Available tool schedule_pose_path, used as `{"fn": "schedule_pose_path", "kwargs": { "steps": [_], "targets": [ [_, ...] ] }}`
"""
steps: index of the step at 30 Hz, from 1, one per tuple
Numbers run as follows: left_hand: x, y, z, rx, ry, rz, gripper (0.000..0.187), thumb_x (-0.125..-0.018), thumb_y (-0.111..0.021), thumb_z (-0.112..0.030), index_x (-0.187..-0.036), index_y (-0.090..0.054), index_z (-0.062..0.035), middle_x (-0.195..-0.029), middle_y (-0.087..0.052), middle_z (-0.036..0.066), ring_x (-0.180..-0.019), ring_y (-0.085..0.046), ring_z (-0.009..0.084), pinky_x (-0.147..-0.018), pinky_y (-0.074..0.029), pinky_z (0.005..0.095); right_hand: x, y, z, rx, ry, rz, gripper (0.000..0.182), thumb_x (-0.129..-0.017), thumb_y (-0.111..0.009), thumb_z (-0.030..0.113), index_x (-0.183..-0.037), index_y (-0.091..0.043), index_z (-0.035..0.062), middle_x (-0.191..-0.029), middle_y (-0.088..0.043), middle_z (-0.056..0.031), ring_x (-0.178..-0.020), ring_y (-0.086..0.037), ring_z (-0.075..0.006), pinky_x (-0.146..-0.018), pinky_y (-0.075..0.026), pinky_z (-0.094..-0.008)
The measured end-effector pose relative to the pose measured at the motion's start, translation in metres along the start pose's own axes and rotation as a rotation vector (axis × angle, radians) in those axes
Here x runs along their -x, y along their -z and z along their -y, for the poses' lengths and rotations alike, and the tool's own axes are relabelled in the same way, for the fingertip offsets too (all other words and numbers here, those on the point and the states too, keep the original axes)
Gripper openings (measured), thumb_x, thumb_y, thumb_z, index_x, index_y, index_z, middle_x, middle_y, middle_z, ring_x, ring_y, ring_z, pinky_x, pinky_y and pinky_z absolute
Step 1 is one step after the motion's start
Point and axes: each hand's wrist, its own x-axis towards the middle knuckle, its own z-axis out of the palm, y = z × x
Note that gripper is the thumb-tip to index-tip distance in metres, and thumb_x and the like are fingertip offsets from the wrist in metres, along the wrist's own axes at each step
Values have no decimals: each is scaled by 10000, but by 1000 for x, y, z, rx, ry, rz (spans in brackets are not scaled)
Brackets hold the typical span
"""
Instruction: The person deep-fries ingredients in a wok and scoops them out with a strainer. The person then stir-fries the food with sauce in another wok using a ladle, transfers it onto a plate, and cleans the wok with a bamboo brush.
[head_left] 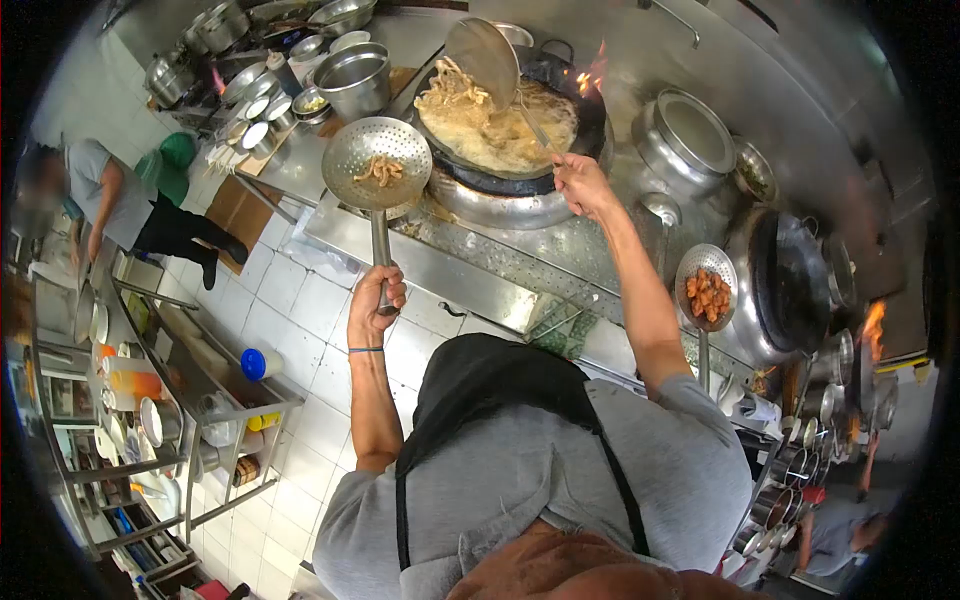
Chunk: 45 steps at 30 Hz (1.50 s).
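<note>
Bright light whitens the floor tiles (305, 305) and lays a pale sheen along the front edge of the steel stove counter (440, 275), orange flames (592, 78) glow near its back edge, and fisheye distortion bends everything toward dim, soft, black-cornered borders.

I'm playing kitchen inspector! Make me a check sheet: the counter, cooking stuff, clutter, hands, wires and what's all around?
Surface: metal counter, stained near the wok.
Job's things: wok holds frothy liquid and strips; strainer tilted over it; perforated ladle holds a few strips.
Clutter: tall pot among bowls; another ladle with orange-brown pieces.
Hands: left hand grips the perforated ladle's handle; right hand, the strainer's.
Cables: nothing seen.
Surroundings: flames beside the wok; another person; tiled floor.
</note>
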Motion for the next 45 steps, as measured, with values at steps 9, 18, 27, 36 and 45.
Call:
{"fn": "schedule_pose_path", "kwargs": {
  "steps": [9, 18, 27, 36, 45],
  "targets": [
    [14, -9, 7, -17, -31, -16, 62, -854, -530, -85, -904, -498, -66, -677, -458, 2, -474, -417, 87, -406, -372, 246, 55, -18, 18, 160, 152, -136, 402, -945, -499, 64, -1339, -536, -5, -698, -546, -7, -393, -396, -65, -346, -313, -269],
    [12, -10, 10, -10, 2, -11, 55, -859, -516, -76, -907, -491, -63, -678, -446, 4, -475, -419, 88, -408, -369, 246, 96, 8, 13, 71, 30, -226, 421, -969, -466, 54, -1382, -460, -27, -704, -528, -17, -366, -356, -65, -307, -299, -247],
    [18, -10, 12, 5, 30, 4, 41, -903, -515, -84, -939, -498, -75, -673, -443, -12, -459, -399, 68, -382, -365, 228, 101, 12, -9, -200, -166, -114, 450, -953, -481, 50, -1389, -409, -34, -697, -504, -9, -367, -345, -61, -299, -293, -249],
    [18, -12, 13, 30, 43, -15, 36, -899, -512, -67, -918, -483, -72, -678, -443, -4, -460, -403, 72, -377, -369, 233, 61, -3, -36, -653, -283, 109, 394, -963, -478, 39, -1349, -408, 3, -765, -488, 12, -392, -332, -15, -279, -285, -201],
    [15, -12, 7, 32, 34, 14, 50, -874, -531, -61, -881, -483, -73, -668, -459, -3, -463, -412, 79, -386, -372, 242, 75, -18, -37, -697, -218, 131, 370, -962, -445, 15, -1331, -427, 10, -733, -470, 8, -396, -331, -18, -285, -265, -190]
  ]
}}
